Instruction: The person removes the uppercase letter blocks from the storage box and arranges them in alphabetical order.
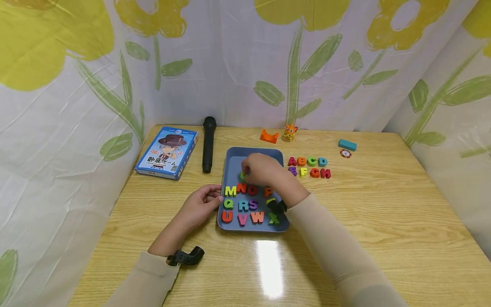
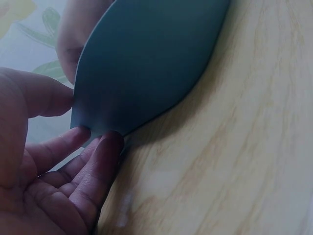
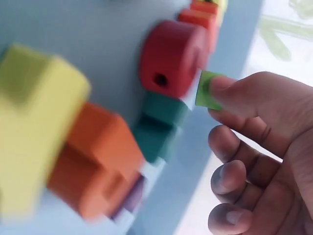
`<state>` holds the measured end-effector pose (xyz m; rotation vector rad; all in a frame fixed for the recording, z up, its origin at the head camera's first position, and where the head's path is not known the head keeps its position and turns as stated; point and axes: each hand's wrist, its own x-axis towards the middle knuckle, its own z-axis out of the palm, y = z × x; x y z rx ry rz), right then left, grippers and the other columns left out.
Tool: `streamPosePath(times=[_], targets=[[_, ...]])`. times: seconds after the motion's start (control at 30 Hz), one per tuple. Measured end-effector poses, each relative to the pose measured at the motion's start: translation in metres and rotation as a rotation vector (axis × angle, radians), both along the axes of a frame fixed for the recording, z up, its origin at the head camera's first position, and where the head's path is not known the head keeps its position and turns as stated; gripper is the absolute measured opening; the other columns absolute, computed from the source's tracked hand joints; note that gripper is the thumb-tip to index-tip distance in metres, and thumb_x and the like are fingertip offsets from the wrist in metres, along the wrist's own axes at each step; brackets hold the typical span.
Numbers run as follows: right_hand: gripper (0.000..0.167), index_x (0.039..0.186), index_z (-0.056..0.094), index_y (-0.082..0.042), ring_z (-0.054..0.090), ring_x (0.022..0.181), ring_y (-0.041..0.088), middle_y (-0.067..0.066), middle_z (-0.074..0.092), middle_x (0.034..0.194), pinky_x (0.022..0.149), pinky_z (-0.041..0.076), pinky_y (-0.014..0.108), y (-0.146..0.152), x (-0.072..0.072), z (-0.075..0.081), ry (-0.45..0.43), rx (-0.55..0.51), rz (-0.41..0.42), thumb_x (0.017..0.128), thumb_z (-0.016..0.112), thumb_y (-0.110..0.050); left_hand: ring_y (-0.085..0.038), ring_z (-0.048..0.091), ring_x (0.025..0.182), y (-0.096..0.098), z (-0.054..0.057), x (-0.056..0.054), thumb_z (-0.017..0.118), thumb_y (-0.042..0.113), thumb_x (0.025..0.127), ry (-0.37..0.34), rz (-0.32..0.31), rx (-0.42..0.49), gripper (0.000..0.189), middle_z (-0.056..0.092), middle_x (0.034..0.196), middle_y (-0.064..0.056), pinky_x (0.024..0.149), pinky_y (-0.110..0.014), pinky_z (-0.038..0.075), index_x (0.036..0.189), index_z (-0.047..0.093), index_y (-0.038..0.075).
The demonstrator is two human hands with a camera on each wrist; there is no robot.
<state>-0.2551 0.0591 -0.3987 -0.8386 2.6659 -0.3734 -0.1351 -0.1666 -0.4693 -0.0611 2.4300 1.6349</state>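
Note:
My right hand [image 1: 261, 169] is over the upper half of the blue tray [image 1: 235, 158], pinching a small green letter block [image 3: 207, 91] between thumb and index finger. Its other fingers [image 3: 230, 177] are loosely bent, and the letter's shape is hidden by the grip. Coloured letter blocks lie below in rows, among them the yellow M [image 1: 230, 191], red N [image 1: 241, 188], orange P [image 1: 268, 191], green Q [image 1: 228, 204] and green X [image 1: 274, 218]. At the tray's left edge, my left hand [image 1: 200, 205] holds the rim with thumb and bent fingers.
Right of the tray are two rows of letters, including A [image 1: 292, 161] and H [image 1: 325, 173]. A boxed card game [image 1: 167, 152] and black microphone [image 1: 208, 145] lie left. Behind are an orange curved piece [image 1: 269, 136] and small figurine [image 1: 290, 132]; a teal block [image 1: 347, 145] and round chip [image 1: 345, 153] lie right.

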Motion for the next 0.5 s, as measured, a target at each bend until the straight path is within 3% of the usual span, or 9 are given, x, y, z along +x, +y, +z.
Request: streamPosePath(times=[0.17, 0.27, 0.37, 0.5], targets=[[0.006, 0.103, 0.079, -0.013, 0.061, 0.097, 0.024, 0.006, 0.072, 0.104, 0.089, 0.056, 0.042, 0.035, -0.001, 0.021, 0.073, -0.124, 0.02, 0.099, 0.078, -0.018, -0.024, 0.067, 0.111, 0.001, 0.0, 0.0, 0.066, 0.022, 0.11, -0.004, 0.0, 0.001, 0.045, 0.068, 0.131, -0.017, 0.096, -0.033, 0.055, 0.151, 0.061, 0.005], [0.008, 0.104, 0.079, -0.011, 0.062, 0.096, 0.026, 0.007, 0.071, 0.102, 0.088, 0.055, 0.044, 0.069, 0.0, 0.029, 0.101, -0.192, -0.027, 0.098, 0.078, -0.016, -0.025, 0.067, 0.112, 0.0, -0.001, 0.0, 0.066, 0.022, 0.11, -0.006, 0.0, -0.002, 0.045, 0.068, 0.131, -0.017, 0.096, -0.033, 0.055, 0.151, 0.061, 0.006], [0.008, 0.103, 0.078, -0.009, 0.061, 0.093, 0.026, 0.007, 0.07, 0.098, 0.084, 0.054, 0.045, 0.106, 0.001, 0.028, 0.114, -0.216, -0.097, 0.098, 0.079, -0.015, -0.026, 0.067, 0.114, 0.001, 0.0, 0.0, 0.066, 0.022, 0.11, -0.01, 0.003, -0.016, 0.045, 0.068, 0.132, -0.016, 0.097, -0.034, 0.056, 0.152, 0.061, 0.007], [0.007, 0.102, 0.078, -0.008, 0.06, 0.09, 0.027, 0.008, 0.068, 0.096, 0.082, 0.051, 0.044, 0.147, 0.007, 0.012, 0.106, -0.201, -0.167, 0.097, 0.08, -0.012, -0.026, 0.067, 0.117, 0.002, 0.001, -0.001, 0.065, 0.023, 0.11, -0.013, 0.002, -0.035, 0.046, 0.068, 0.134, -0.016, 0.102, -0.038, 0.056, 0.153, 0.06, 0.008]])
